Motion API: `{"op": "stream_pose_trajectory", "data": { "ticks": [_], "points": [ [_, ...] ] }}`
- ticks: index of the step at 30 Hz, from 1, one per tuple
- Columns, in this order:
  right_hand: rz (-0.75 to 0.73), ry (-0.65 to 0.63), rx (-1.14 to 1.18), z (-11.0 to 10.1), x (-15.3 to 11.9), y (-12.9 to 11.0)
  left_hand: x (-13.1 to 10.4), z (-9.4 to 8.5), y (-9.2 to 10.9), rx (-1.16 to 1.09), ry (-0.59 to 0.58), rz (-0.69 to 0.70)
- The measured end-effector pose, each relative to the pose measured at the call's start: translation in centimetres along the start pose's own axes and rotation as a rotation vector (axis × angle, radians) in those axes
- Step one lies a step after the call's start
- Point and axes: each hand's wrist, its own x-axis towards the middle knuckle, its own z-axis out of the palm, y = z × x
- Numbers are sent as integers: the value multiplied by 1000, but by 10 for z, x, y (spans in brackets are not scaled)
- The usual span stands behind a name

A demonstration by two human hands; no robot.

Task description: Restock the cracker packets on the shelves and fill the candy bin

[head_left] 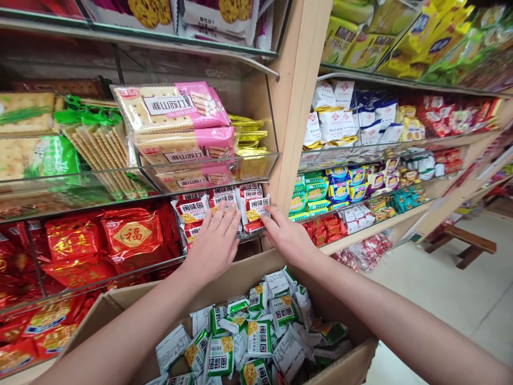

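Observation:
Red-and-white snack packets [255,209] stand stacked in rows in a small shelf compartment at the middle of the head view. My left hand [215,240] lies over the front of them, fingers stretched out and pressed against the middle packets. At the right end of the row, my right hand [289,235] touches the side of the end packet with extended fingertips; neither hand grasps anything. Below both forearms stands an open cardboard box [360,358], heaped with loose green-and-white snack packets [259,337].
Pink-and-cream cracker packs [176,144] sit on the shelf above, behind a clear front panel. Red packets [132,232] fill the left compartment. A wooden upright [294,101] divides the shelves, with more snacks to its right. A wooden stool [460,243] stands on the floor.

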Motion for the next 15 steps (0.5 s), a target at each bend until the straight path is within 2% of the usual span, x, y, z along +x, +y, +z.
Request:
{"op": "stream_pose_trajectory", "data": {
  "ticks": [6, 10, 15],
  "points": [
    [-29, 9, 3, 2, -3, 0, -31, -2, -12, 83, -11, 12],
    [-17, -22, 3, 2, 0, -3, -31, -5, -12, 99, -68, -12],
    [-1, -69, 24, -1, -1, -4, -26, -6, -8, 112, -68, -7]
  ]
}}
